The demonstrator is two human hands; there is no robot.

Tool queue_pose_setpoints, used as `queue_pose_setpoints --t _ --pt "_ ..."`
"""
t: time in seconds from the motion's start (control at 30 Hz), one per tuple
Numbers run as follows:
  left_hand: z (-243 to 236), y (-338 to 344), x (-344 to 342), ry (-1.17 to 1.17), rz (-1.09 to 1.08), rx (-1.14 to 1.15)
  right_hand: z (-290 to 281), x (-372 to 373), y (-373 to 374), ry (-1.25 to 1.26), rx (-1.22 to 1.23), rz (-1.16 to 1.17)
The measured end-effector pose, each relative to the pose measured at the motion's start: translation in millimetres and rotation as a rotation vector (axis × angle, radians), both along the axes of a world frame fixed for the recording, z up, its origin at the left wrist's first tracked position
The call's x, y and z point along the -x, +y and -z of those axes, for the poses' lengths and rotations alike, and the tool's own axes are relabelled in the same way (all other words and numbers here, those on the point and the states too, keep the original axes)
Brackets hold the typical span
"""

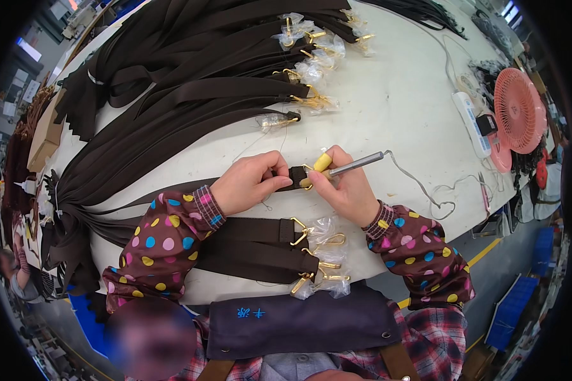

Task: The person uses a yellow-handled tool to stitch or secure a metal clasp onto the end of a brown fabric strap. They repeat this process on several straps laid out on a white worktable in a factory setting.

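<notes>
Apron (pixel 305 327), hands (pixel 243 184) at brown strap (pixel 297 174)

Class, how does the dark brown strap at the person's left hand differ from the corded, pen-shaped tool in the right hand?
Colour: the dark brown strap is dark and matt, while the corded, pen-shaped tool has a silvery barrel.
Shape: the strap is a flat, broad band; the tool is a slim rod.
Attachment: the strap has gold-coloured metal hardware at its end; the tool trails a thin cord.
Shared: both are long.
</notes>
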State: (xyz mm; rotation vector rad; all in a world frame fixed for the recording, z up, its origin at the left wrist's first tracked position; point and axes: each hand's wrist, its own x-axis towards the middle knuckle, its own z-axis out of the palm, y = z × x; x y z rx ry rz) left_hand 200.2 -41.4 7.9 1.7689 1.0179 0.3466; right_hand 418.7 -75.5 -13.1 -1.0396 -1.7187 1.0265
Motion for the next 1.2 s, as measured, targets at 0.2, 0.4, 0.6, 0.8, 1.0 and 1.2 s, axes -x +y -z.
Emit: queue_pose_setpoints --t 0.2,0.4,0.6,0.8,1.0,1.2 --pt "1 0 1 0.003 -0.012 0.01 1 1 1 -0.009 -0.017 0.002" --pt "4 0 1 -0.02 -0.018 0.027 1 1 2 -0.033 -0.023 0.01" --pt "4 0 0 -0.024 -0.028 0.042 0 1 1 -0.068 -0.043 0.02" --pt "5 3 -1 -0.071 -0.125 0.2 -2 1 0 0.001 0.034 0.065" --pt "19 6 -6 -0.285 -0.223 0.255 -3 2 5 0.021 0.078 0.137" --pt "19 8 -10 -0.307 -0.229 0.265 4 1 8 -0.016 0.078 0.146"
